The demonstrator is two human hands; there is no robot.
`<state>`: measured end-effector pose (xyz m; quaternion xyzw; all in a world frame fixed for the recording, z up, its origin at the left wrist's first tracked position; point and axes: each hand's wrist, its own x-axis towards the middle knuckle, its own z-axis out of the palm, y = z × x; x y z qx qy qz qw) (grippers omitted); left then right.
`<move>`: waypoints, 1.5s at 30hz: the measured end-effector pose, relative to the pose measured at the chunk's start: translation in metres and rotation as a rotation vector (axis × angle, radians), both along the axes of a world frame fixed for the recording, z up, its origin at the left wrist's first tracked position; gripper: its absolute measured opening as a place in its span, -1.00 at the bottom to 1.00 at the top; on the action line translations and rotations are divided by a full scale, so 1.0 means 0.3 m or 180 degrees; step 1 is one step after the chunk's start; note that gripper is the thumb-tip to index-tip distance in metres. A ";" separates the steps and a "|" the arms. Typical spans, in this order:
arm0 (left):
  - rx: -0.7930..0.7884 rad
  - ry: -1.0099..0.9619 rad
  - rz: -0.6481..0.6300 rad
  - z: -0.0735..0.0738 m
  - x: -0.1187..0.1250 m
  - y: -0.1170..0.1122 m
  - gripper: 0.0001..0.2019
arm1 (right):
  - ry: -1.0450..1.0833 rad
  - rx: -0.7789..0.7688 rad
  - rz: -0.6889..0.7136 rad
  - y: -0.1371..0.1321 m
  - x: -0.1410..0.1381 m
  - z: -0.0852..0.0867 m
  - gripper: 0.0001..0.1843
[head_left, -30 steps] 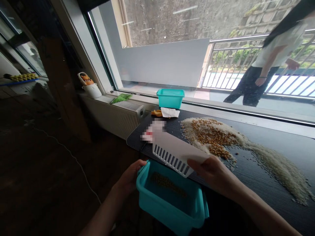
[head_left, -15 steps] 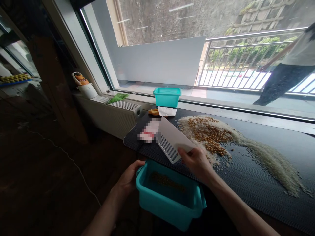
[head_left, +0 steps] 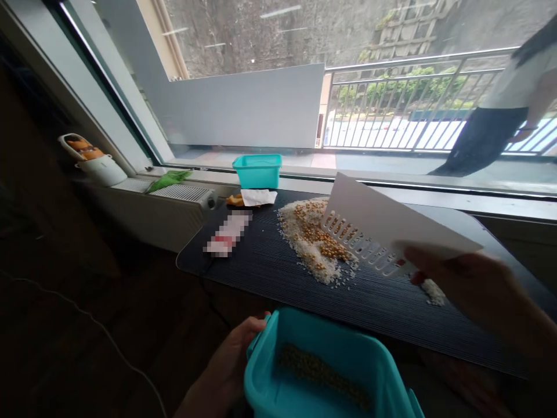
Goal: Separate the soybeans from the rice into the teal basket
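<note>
My left hand [head_left: 232,357] grips the left end of a teal plastic bin [head_left: 383,354] below the table's front edge. Brownish grains or beans [head_left: 322,371] lie on the bin's floor. Raised over the table in my right hand [head_left: 461,276] is a flat white plastic piece [head_left: 387,215] with a row of slots along its lower edge. Through and beside the slots shows a heap of white rice [head_left: 296,223] mixed with yellow-brown beans [head_left: 333,247]. The white piece hides the heap's right part; a bit of rice shows below my right fingers.
A second teal bin [head_left: 259,171] stands at the back by the window, with a white paper [head_left: 259,197] before it. A blurred-out packet [head_left: 228,232] lies on the dark table [head_left: 261,273]. Left are a radiator [head_left: 174,215] and a white pot [head_left: 102,168]. A person [head_left: 500,116] is outside.
My right hand has swung the white slotted piece right and up, from beside the packet to over the heap. The held bin sits lower and nearer. The view has turned right.
</note>
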<state>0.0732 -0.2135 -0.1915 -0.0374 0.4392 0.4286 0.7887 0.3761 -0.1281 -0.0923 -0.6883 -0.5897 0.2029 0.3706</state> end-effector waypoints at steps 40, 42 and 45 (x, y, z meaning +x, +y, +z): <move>-0.0495 0.0008 -0.0293 0.035 0.222 0.007 -0.77 | 0.0764 0.0015 -0.0539 -0.173 0.238 -0.129 -0.61; -0.0473 0.0079 -0.0280 0.036 0.223 0.007 -0.77 | 0.0896 -0.0102 -0.0530 -0.188 0.245 -0.134 -0.60; -0.0429 0.0105 -0.0257 0.037 0.226 0.008 -0.74 | 0.0998 -0.0368 -0.0269 -0.205 0.255 -0.149 -0.60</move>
